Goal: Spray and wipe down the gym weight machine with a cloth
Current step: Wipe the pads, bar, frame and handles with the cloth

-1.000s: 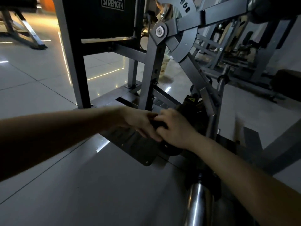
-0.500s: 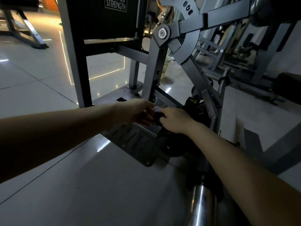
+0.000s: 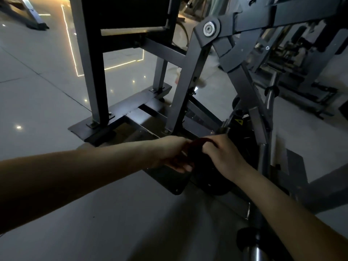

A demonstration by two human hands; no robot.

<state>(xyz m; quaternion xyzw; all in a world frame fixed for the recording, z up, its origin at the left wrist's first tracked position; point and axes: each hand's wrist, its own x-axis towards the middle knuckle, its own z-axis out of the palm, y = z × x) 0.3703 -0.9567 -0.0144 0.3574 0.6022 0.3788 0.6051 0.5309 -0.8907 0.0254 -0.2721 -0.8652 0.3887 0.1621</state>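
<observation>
The grey steel weight machine (image 3: pixel 185 95) fills the middle of the view, with its pivot plate at the upper right and its base plates on the floor. Low down near its base, both my hands meet over a dark reddish cloth (image 3: pixel 196 147). My left hand (image 3: pixel 174 154) grips the cloth from the left with curled fingers. From the right, my right hand (image 3: pixel 223 156) holds the same cloth bunched against a dark round part of the machine. No spray bottle is in view.
A chrome bar (image 3: pixel 254 249) with a black collar points toward me at the bottom right. A flat black foot plate (image 3: pixel 169 180) lies under my hands. More gym machines (image 3: pixel 293 59) stand at the far right. Glossy grey floor tiles (image 3: pixel 47 102) spread to the left.
The view has come closer and dipped toward the machine's base. My hands stay together on the cloth, which now shows more between them.
</observation>
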